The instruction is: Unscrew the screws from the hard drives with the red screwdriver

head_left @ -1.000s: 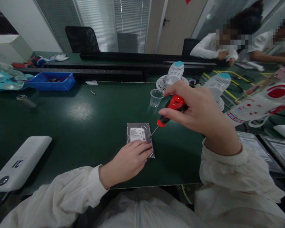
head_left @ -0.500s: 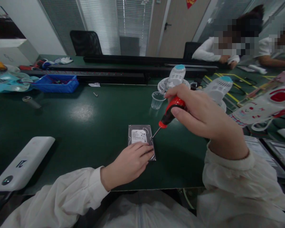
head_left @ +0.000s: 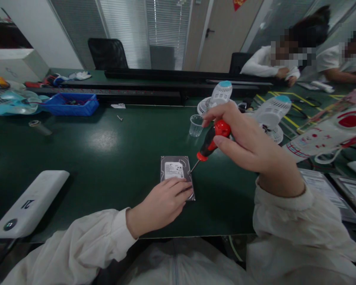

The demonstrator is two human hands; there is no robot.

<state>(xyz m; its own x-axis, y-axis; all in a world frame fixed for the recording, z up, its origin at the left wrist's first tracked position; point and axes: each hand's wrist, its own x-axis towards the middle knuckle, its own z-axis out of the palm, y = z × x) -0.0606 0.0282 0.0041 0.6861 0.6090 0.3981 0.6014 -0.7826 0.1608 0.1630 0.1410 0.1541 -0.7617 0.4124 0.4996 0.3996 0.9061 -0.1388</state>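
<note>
A silver hard drive (head_left: 175, 169) with a white label lies flat on the dark green table (head_left: 112, 154). My left hand (head_left: 163, 204) rests on its near end, fingers stretched flat, pressing it down. My right hand (head_left: 246, 138) is closed round the red and black handle of a screwdriver (head_left: 211, 143). The screwdriver slants down to the left, and its tip touches the right edge of the drive.
A clear plastic cup (head_left: 195, 125) stands behind the drive. White fan parts (head_left: 221, 95) lie to its right, a blue bin (head_left: 71, 103) at back left, a white box (head_left: 29, 204) at near left. More drives (head_left: 338, 190) lie on the right. Two other people sit far right.
My right hand's fingers have shifted on the screwdriver handle, as in turning it. The tip stays on the drive's edge and my left hand stays put.
</note>
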